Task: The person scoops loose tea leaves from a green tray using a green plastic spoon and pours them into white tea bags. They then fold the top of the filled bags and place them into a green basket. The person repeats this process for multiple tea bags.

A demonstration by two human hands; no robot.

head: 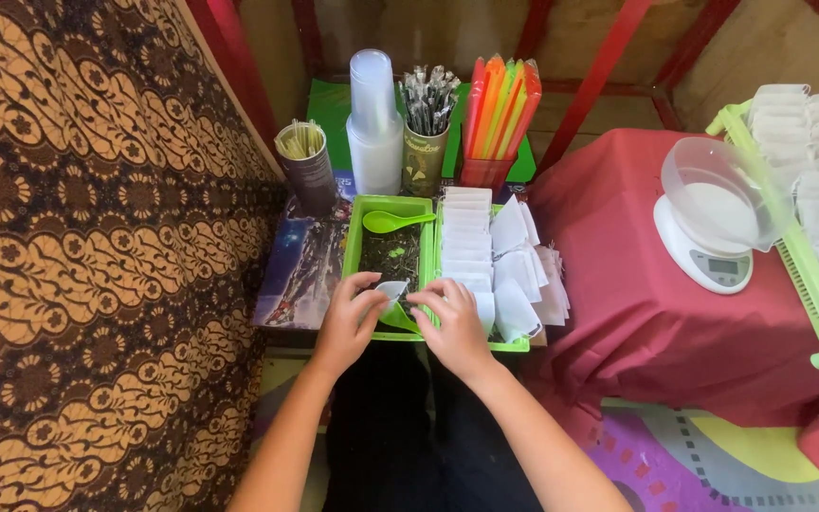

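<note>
i read this as the filling step: my left hand (351,318) pinches a small white paper sachet (391,289) by its near edge, holding its mouth open over the front end of the green tray (354,248), while my right hand (454,322) closes its fingers around a green spoon (396,317) tipped toward that sachet. i cannot tell whether the spoon carries anything — its bowl is mostly hidden by my fingers.

the sachet looks thin and limp, a little crumpled, so i judge the next move calls for a steady tilt of the spoon right at the opening, with the left pinch kept firm so the mouth does not fold shut.

inside the tray lies a dark, loose, leafy material (390,254), and a second green spoon (391,222) rests across the tray's far end. just to the right of the tray sit rows of flat white sachets (466,237). beyond the tray stand a stack of clear cups (373,123) and coloured straws (502,104). well to the right of the tray, a white scale with a clear bowl (713,213) sits on a red cloth (618,313).
</note>
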